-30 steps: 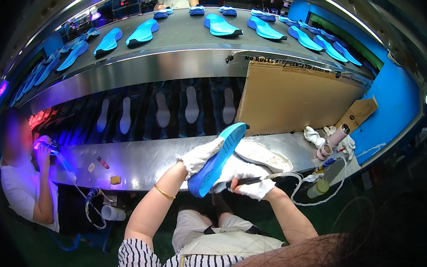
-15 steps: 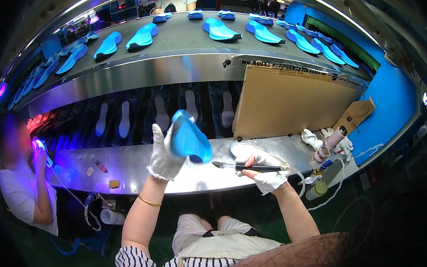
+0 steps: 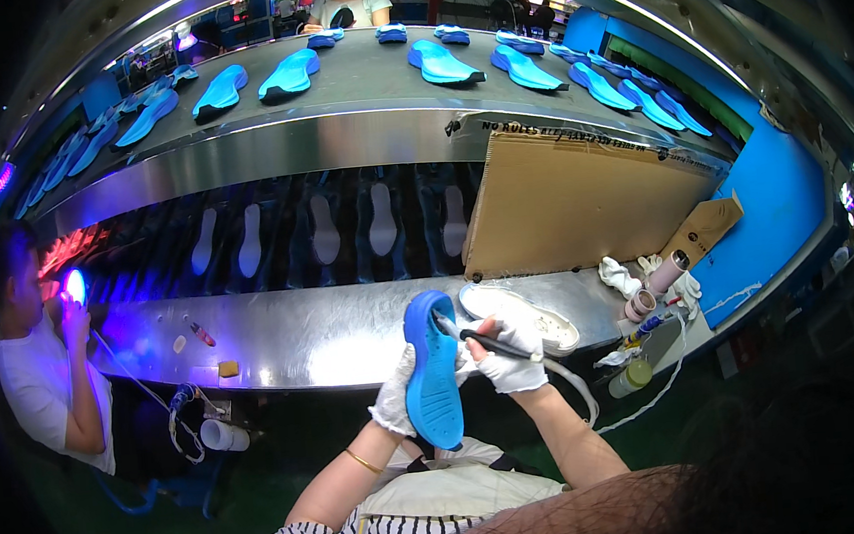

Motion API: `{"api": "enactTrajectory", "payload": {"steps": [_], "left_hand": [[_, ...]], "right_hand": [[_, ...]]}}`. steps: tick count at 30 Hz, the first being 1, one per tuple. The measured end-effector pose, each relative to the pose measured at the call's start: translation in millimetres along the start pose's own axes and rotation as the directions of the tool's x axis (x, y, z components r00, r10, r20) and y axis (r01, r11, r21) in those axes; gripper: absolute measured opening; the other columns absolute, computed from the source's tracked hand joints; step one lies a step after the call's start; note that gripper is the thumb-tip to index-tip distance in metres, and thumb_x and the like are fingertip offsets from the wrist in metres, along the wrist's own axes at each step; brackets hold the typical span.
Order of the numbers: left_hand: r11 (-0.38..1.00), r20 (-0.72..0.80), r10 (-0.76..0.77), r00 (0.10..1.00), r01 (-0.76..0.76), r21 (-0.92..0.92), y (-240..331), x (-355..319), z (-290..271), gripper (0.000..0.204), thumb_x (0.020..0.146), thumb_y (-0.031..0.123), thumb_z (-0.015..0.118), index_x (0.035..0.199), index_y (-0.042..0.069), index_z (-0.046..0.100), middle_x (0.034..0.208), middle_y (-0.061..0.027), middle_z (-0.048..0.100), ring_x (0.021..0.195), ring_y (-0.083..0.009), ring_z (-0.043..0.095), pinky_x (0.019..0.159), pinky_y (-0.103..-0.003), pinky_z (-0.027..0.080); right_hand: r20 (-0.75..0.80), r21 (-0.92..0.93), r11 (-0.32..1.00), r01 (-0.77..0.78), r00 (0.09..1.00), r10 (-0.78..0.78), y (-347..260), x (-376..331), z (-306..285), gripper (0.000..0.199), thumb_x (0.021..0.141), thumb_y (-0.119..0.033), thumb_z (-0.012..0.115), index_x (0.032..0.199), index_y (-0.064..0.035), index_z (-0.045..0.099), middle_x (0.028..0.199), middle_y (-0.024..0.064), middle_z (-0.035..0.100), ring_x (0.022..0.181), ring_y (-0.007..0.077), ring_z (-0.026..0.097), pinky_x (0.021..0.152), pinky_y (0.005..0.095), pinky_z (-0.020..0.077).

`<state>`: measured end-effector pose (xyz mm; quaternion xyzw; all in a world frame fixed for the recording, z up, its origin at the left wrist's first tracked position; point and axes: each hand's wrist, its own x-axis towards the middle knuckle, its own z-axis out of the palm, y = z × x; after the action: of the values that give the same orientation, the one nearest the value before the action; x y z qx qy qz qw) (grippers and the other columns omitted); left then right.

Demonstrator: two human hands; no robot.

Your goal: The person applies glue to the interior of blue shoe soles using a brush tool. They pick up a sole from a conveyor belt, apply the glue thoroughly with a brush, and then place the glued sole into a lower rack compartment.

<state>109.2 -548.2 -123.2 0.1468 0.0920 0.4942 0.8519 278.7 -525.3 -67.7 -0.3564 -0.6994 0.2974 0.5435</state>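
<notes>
Blue sole [image 3: 431, 385], lower centre of frame, seems light, springy, best held by its rim: left hand [image 3: 394, 398] clamps that edge, right hand [image 3: 517, 365] clamps a black tool [image 3: 500, 347].

The blue sole [image 3: 432, 387] hides most left-hand fingers [image 3: 407, 361]; the top edge crops a co-worker [image 3: 359, 9].

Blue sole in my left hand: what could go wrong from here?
The blue sole, gripped by your left hand, might slip. The pale hose trailing from the black-handled tool in your right hand could snag and jerk the tool. That hand might also bump the white sole-shaped piece beside it.
</notes>
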Motion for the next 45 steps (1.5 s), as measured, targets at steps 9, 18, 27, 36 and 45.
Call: {"api": "enactTrajectory", "payload": {"steps": [9,18,27,36,45], "left_hand": [[0.989,-0.105,0.143,0.984,-0.140,0.036,-5.5,7.5,-5.7,0.074,0.086,0.061,0.037,0.130,0.003,0.034,0.118,-0.0166,0.051,0.106,-0.0277,0.051,0.094,-0.041,0.041],[0.962,-0.112,0.271,0.956,-0.264,0.069,6.1,11.8,-6.0,0.076,0.083,0.066,0.037,0.126,0.003,0.040,0.113,-0.0148,0.054,0.099,-0.0284,0.056,0.089,-0.041,0.045],[0.959,-0.052,0.280,0.959,-0.282,-0.028,34.2,12.4,9.2,0.072,0.082,0.065,0.041,0.124,0.007,0.042,0.108,-0.0120,0.056,0.097,-0.0252,0.056,0.088,-0.039,0.046],[0.956,0.007,0.294,0.956,-0.294,0.024,14.1,2.9,33.9,0.084,0.080,0.072,0.031,0.132,0.006,0.035,0.121,-0.0133,0.049,0.107,-0.0271,0.050,0.095,-0.042,0.040],[0.928,0.080,0.364,0.928,-0.369,0.056,21.1,3.9,43.6,0.085,0.079,0.071,0.034,0.131,0.004,0.036,0.125,-0.0142,0.047,0.110,-0.0290,0.049,0.099,-0.044,0.036]], "right_hand": [[0.164,0.112,0.994,0.001,0.986,-0.019,-16.7,-18.4,13.7,0.017,0.072,0.001,0.066,0.084,-0.0028,0.054,0.075,0.0065,0.058,0.066,0.0125,0.055,0.060,0.0245,0.0452],[0.235,0.103,0.990,-0.096,0.970,0.070,-17.7,-29.2,20.1,0.020,0.068,-0.004,0.069,0.085,-0.0056,0.059,0.073,0.0095,0.058,0.066,0.0238,0.058,0.062,0.0304,0.0461],[0.392,0.107,0.971,-0.215,0.906,0.157,-35.3,-21.0,11.9,0.014,0.073,-0.008,0.067,0.084,-0.0046,0.060,0.070,0.0055,0.060,0.061,0.0134,0.056,0.060,0.0248,0.0455],[0.167,0.309,0.939,-0.153,0.980,0.105,-22.5,-16.0,5.6,0.013,0.077,0.002,0.062,0.083,-0.0003,0.051,0.075,0.0076,0.057,0.070,0.0130,0.059,0.063,0.0259,0.0481],[0.229,0.388,0.866,-0.315,0.943,0.240,-22.1,-27.3,7.2,0.008,0.081,0.000,0.060,0.088,-0.0003,0.056,0.072,0.0046,0.060,0.064,0.0092,0.056,0.059,0.0218,0.0462]]}}
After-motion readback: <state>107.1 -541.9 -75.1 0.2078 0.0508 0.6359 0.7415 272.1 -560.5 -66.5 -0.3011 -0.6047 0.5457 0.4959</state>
